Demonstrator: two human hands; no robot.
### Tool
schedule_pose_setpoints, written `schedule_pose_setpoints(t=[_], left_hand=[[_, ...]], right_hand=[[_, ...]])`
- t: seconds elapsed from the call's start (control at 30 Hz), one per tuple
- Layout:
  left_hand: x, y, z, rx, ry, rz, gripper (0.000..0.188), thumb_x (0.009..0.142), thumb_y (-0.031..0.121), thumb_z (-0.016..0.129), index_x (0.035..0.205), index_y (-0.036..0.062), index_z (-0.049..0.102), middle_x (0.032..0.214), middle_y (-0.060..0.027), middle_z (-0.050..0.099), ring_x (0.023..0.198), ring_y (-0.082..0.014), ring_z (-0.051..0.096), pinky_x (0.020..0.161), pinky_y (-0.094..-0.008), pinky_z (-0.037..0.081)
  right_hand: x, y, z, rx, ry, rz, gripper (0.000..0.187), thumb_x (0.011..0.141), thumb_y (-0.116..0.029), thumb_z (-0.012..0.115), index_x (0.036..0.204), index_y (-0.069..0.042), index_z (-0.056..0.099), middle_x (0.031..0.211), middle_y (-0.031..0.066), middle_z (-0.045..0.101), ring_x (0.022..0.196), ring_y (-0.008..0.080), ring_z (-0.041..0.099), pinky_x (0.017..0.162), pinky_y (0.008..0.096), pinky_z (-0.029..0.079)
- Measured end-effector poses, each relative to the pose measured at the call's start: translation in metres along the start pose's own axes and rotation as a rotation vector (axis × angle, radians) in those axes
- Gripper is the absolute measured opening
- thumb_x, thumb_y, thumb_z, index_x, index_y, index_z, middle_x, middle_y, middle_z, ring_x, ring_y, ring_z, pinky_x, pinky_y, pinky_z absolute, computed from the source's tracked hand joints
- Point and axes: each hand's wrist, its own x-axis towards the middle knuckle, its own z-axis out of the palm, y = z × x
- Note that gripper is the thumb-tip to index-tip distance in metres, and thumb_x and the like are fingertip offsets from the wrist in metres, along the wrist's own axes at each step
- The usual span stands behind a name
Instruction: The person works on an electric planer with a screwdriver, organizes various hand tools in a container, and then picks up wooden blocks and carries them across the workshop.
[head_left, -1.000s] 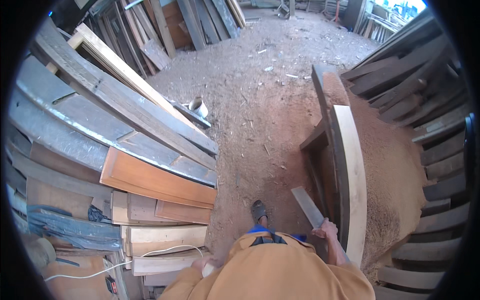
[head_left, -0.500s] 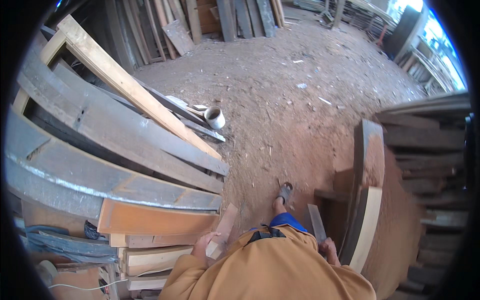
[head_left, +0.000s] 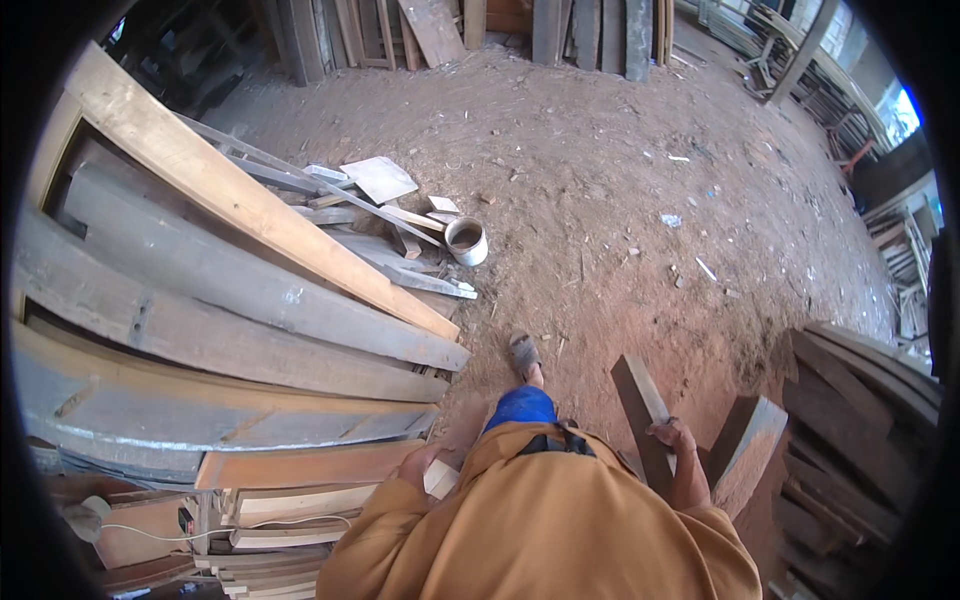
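My right hand (head_left: 674, 436) is closed round the edge of a narrow wooden plank (head_left: 640, 395), its far end pointing forward over the dirt floor. Just right of that hand, the end of a thick beam (head_left: 748, 450) rises close to my forearm. By my left hip, my left hand (head_left: 421, 461) is curled on a wooden board with a pale end (head_left: 440, 479); its forward part is blurred and the sleeve and jacket hide some of it. Close to the left hand lie the ends of stacked planks, among them an orange-brown board (head_left: 310, 463).
Long grey planks (head_left: 250, 300) and a pale beam (head_left: 260, 215) are piled on the left. A white pot (head_left: 466, 243) stands by wood scraps (head_left: 380, 180). More timber (head_left: 850, 420) is stacked at right, and boards (head_left: 590, 40) lean at the back.
My right hand has come up and forward with the plank. The view has shifted, so the pot and scraps show more fully. My left hand stays low beside the stacked planks.
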Motion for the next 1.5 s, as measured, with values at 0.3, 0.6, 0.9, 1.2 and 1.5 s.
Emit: schedule_pose_setpoints(t=[0.3, 0.6, 0.9, 1.2, 1.5], left_hand=[[0.036, 0.135, -0.01, -0.019, -0.363, 0.236, 0.048, 0.085, 0.048, 0.067, 0.121, 0.0163, 0.073, 0.124, -0.0101, 0.068, 0.118, -0.0248, 0.057, 0.102, -0.0357, 0.041], [0.023, 0.247, 0.003, -0.614, -0.194, -0.176, 0.063, 0.073, 0.048, 0.078, 0.12, 0.005, 0.07, 0.107, -0.018, 0.072, 0.09, -0.0339, 0.067, 0.083, -0.0435, 0.053], [-0.085, 0.411, 0.051, -1.221, 0.014, -0.041, 0.057, 0.077, 0.04, 0.08, 0.121, 0.0051, 0.07, 0.112, -0.0119, 0.073, 0.096, -0.0272, 0.068, 0.088, -0.0413, 0.054], [-0.067, 0.492, 0.093, -1.314, 0.007, -0.14, 0.056, 0.078, 0.04, 0.079, 0.121, 0.005, 0.07, 0.11, -0.0118, 0.073, 0.094, -0.0269, 0.068, 0.087, -0.0407, 0.054], [-0.01, 0.537, 0.113, -1.455, -0.145, -0.202, 0.055, 0.079, 0.039, 0.079, 0.121, 0.0048, 0.07, 0.109, -0.0116, 0.073, 0.093, -0.0267, 0.068, 0.087, -0.0401, 0.055]], right_hand=[[0.093, -0.114, -0.098, 0.225, -0.062, -0.055, 0.061, 0.085, -0.052, 0.068, 0.108, 0.003, 0.074, 0.098, 0.016, 0.075, 0.078, 0.0246, 0.071, 0.067, 0.04, 0.055], [0.236, -0.241, -0.195, 0.054, -0.079, -0.205, 0.059, 0.083, -0.056, 0.068, 0.081, 0.003, 0.072, 0.063, 0.0132, 0.062, 0.053, 0.0223, 0.059, 0.054, 0.0408, 0.046], [0.394, -0.416, -0.329, -0.557, -0.25, -0.48, 0.039, 0.1, -0.045, 0.051, 0.119, -0.02, 0.073, 0.071, 0.0086, 0.065, 0.05, 0.0204, 0.055, 0.049, 0.0391, 0.048], [0.463, -0.592, -0.402, 0.058, -0.749, -0.595, 0.041, 0.102, -0.029, 0.051, 0.13, -0.001, 0.062, 0.115, 0.0115, 0.071, 0.102, 0.0251, 0.068, 0.09, 0.0375, 0.056], [0.386, -0.817, -0.41, 0.394, -0.961, -0.479, 0.055, 0.096, -0.046, 0.061, 0.127, 0.0, 0.062, 0.115, 0.0116, 0.069, 0.098, 0.0249, 0.068, 0.086, 0.0396, 0.057]])
